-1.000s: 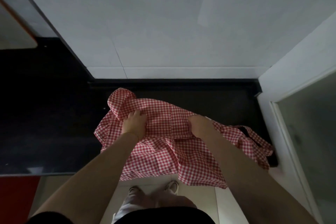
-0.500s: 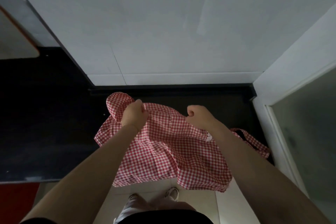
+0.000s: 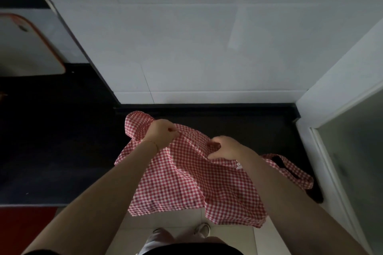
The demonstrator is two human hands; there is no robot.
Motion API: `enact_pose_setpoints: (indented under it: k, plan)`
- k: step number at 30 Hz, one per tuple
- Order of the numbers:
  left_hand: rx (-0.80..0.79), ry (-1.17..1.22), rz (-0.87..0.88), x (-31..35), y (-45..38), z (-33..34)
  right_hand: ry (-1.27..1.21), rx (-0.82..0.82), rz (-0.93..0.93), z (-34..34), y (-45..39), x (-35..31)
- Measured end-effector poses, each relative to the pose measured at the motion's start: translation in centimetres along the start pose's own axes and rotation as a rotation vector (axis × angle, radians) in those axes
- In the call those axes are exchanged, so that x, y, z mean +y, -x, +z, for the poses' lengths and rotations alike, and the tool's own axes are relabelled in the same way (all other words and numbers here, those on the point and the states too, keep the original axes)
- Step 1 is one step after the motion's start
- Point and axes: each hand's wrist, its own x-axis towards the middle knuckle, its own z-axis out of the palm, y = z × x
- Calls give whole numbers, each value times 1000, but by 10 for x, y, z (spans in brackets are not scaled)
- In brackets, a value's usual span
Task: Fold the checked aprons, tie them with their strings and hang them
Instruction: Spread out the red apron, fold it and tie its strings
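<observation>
Left hand point(image 3: 162, 133) curled tight, gripping a bunched top edge of the red checked apron point(image 3: 186, 182). Right hand point(image 3: 224, 148) just beside it, pinching the same upper edge between thumb and bent fingers. Cloth stretched between both grips, draped below them over the dark counter point(image 3: 51, 151) edge, hem hanging past it. Checked strap loop point(image 3: 294, 170) lying right of the right-hand grip.

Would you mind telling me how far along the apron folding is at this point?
Nothing looks finished. In hand: the left hand and right hand grip the top edge of a red checked apron, which hangs unfolded over the dark counter edge. Left: folding it, tying it with its strap, and hanging it.
</observation>
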Motion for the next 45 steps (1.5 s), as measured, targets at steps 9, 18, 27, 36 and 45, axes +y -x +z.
enact_pose_setpoints:
  k: [9,18,27,36,45]
  plan:
    - [-54,-122,29,1,-7,-7,270,59,153,6,-4,17]
    - [-86,-251,-29,-5,-9,8,-188,610,111,-26,4,44]
    - [-86,-170,-52,-4,-10,19,386,97,224,-26,10,39]
    - [-100,-150,-50,-6,-9,19,229,74,229,-22,-3,0]
    - [-102,-188,-274,-26,-3,-8,-385,111,187,-60,28,9]
